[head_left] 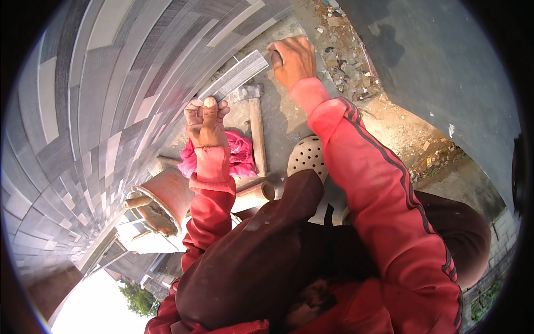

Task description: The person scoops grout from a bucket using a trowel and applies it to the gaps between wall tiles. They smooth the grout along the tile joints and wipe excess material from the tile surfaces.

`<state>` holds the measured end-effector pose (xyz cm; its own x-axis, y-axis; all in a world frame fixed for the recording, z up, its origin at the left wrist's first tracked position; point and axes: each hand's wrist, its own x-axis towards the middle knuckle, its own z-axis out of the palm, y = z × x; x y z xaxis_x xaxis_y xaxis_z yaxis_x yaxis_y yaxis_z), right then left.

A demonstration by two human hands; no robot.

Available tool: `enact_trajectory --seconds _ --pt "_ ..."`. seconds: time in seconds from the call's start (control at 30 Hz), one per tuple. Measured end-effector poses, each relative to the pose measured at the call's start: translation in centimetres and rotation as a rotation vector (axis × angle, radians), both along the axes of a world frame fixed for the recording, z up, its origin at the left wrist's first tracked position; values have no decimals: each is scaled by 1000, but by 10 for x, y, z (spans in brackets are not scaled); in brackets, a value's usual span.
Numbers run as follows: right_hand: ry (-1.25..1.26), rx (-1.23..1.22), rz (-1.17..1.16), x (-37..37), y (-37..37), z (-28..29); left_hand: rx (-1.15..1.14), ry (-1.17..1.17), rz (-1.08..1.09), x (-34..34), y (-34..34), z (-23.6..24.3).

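Note:
My left hand pinches the near end of a narrow grey tile strip between thumb and fingers. The strip slants up and to the right, beside the tiled wall. At its far end is my right hand, fingers curled and thumb close to the strip's tip. Whatever those fingers may hold is hidden, and I cannot tell whether they touch the strip. Below the strip a hammer with a wooden handle lies on the ground, next to a bright pink cloth.
A wall of grey strip tiles rises on the left. An orange bucket stands at its foot, near a tube-like object. My beige clog with holes is on the ground. Rubble lies along the strip at the upper right.

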<state>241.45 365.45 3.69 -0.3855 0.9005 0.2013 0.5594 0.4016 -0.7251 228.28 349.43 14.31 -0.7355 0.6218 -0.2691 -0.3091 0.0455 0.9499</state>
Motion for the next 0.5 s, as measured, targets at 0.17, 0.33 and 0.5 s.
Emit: enact_trajectory --seconds 0.17,0.33,0.5 --pt "666 -626 -169 37 41 20 138 27 -110 9 52 -39" --pt "484 -623 101 60 75 13 150 56 -134 27 92 -62" --pt "285 -497 140 57 96 9 61 118 -14 40 109 -69"
